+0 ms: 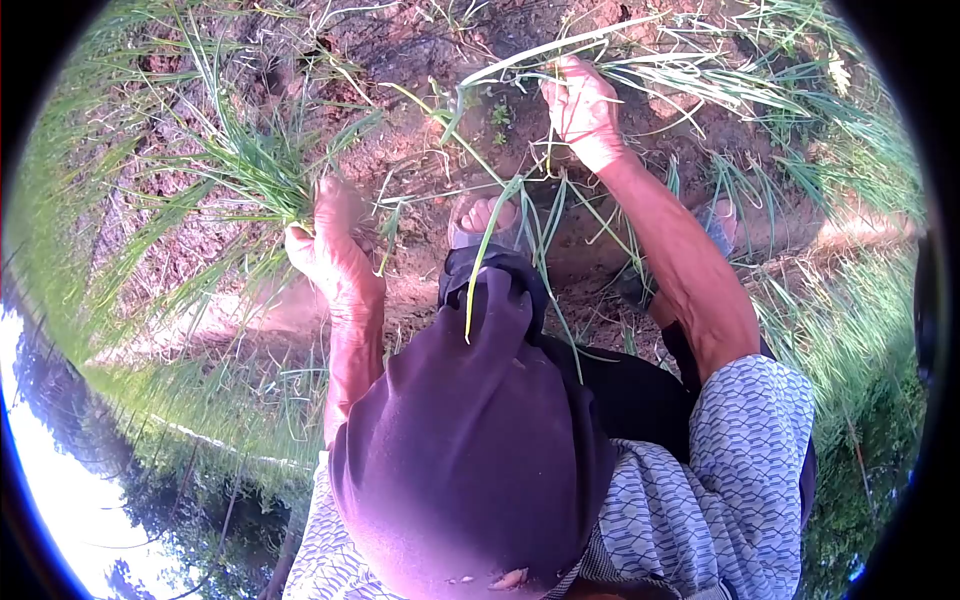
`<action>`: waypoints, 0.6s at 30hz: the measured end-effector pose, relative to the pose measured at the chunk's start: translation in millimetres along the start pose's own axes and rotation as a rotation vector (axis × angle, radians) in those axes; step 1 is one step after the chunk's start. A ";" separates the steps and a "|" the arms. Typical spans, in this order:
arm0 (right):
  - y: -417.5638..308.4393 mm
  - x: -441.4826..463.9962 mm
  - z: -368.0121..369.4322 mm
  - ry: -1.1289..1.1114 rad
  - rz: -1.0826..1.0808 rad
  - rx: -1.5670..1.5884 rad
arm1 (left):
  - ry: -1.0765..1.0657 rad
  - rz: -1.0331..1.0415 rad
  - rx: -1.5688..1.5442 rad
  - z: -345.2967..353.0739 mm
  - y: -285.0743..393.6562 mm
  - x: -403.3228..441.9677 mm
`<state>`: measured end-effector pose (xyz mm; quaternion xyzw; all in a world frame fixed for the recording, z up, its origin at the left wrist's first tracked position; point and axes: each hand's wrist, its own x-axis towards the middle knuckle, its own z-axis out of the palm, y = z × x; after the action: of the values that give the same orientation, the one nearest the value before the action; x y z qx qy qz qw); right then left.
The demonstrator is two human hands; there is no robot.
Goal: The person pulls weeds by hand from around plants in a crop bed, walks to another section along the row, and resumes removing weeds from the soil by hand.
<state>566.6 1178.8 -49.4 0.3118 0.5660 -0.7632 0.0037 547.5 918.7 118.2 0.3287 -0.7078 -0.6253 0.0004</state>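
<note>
My left hand is closed at the base of a tuft of long, thin green leaves, with the thumb on the near side. The leaves fan out up and to the left; where they end inside the grip is hidden. Further up and to the right, my right hand is pinched over the muddy soil, fingers curled, on long green onion-like stalks. Some of these reach off to the right, and one bends over to the left. Several loose stalks hang between the hands, in front of my foot.
Wet brown soil lies beneath both hands. Green plants grow at either side. My feet are on the ground just below the hands. Dark purple cloth fills the lower middle, and trees show at lower left.
</note>
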 end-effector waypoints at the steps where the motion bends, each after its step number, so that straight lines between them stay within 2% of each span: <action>1: -10.7 -3.0 2.1 -0.041 -0.233 -0.500 | 0.021 -0.009 0.009 0.6 -0.5 -0.3; 2: -16.0 -0.4 6.6 -0.066 -0.343 -0.731 | 0.011 0.033 0.007 2.1 -1.6 0.5; 3: -6.2 8.3 5.2 -0.075 -0.727 -1.096 | -0.001 0.032 0.003 1.6 -0.8 -0.4; 5: 5.7 18.7 3.3 -0.129 -0.801 -1.112 | -0.028 0.034 -0.006 2.6 2.8 -2.5; 7: 25.8 24.1 0.6 -0.033 -0.539 -0.826 | -0.043 0.039 -0.015 2.9 3.0 -1.2; 9: 2.5 15.6 2.6 -0.013 -0.779 -1.200 | -0.036 0.045 -0.020 0.1 2.0 0.5; 10: -9.1 3.7 4.9 -0.019 -0.578 -0.984 | -0.022 0.032 0.002 -0.5 3.5 0.7; 12: -9.6 -11.5 1.7 -0.120 -0.446 -0.843 | 0.004 0.000 0.053 -3.8 7.4 -0.5; 13: -4.6 -13.9 -4.4 -0.211 -0.521 -0.920 | 0.000 0.002 0.050 -5.4 5.0 0.4; 15: 0.2 -20.6 -1.3 -0.434 -0.468 -0.950 | -0.011 0.007 0.045 -6.1 1.8 1.1; 16: 2.7 -21.6 1.7 -0.435 -0.385 -0.934 | -0.017 -0.011 0.046 -5.1 3.7 -1.5; 18: -9.5 -30.0 16.6 -0.402 -0.607 -1.123 | -0.014 0.035 0.015 -6.3 -3.4 1.8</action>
<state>579.5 1157.5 -24.1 -0.0590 0.9282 -0.3632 0.0559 550.2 912.3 115.9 0.3118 -0.7182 -0.6220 0.0037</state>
